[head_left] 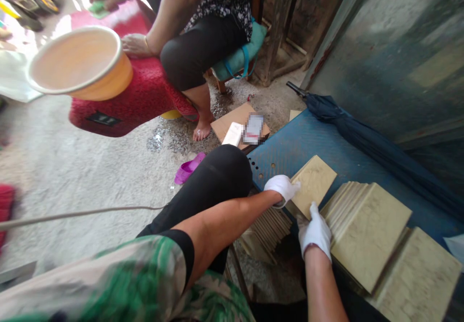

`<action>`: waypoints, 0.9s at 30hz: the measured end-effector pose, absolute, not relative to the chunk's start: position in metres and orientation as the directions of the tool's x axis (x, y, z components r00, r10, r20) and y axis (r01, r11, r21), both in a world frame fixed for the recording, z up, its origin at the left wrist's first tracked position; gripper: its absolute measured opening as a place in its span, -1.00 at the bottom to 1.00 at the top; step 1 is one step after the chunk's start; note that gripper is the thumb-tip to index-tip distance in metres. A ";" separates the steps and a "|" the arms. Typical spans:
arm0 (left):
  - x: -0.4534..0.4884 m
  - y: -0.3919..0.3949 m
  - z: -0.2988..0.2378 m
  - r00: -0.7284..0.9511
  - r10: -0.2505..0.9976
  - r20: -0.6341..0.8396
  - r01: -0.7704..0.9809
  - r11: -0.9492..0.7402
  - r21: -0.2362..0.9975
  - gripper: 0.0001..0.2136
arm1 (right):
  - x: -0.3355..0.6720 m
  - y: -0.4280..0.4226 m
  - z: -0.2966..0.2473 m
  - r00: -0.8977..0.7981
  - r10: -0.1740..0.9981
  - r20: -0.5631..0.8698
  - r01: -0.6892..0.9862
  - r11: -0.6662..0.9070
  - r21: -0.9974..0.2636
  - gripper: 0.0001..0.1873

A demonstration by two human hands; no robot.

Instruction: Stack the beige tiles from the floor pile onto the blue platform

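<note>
Both my hands wear white gloves. My left hand (pixel 281 187) grips the left edge of a square beige tile (pixel 314 182), and my right hand (pixel 314 231) holds its lower corner, thumb up against it. The tile is tilted above a blue perforated surface (pixel 290 148). Right of it a fanned stack of the same tiles (pixel 366 230) leans, with another tile (pixel 416 276) lower right. More tiles (pixel 268 225) stand on edge below my left wrist.
A seated person (pixel 203 32) in black trousers touches a red textured seat (pixel 145 95) beside an orange basin (pixel 78 63). A folded dark umbrella (pixel 369 143) lies along the blue surface. A cardboard box (pixel 235 121), a purple slipper (pixel 188 167) and a cable (pixel 72 213) lie on the wet concrete floor.
</note>
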State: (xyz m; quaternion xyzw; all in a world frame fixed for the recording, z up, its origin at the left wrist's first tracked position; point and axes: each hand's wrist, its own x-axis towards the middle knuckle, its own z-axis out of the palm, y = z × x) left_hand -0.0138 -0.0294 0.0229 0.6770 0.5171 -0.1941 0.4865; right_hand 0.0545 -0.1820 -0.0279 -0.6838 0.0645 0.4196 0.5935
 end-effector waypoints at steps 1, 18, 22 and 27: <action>-0.012 -0.026 0.022 0.392 0.507 -0.768 0.873 0.057 0.484 -0.48 | 0.054 -0.178 -0.020 0.661 0.356 -0.661 -0.609 -0.261 -0.749 -0.68; 0.002 -0.039 0.047 0.472 0.429 -0.770 0.420 0.659 0.624 -0.73 | 0.053 -0.143 0.045 0.650 0.420 -0.633 -0.724 0.089 -0.684 -0.51; 0.004 -0.040 0.072 0.552 0.481 -0.681 0.331 0.624 0.708 -0.69 | 0.057 -0.143 0.070 0.683 0.478 -0.552 -0.677 0.132 -0.724 -0.46; -0.004 -0.047 0.107 0.598 0.497 -0.628 0.231 0.644 0.730 -0.70 | 0.050 -0.156 0.090 0.662 0.536 -0.523 -0.701 0.197 -0.686 -0.43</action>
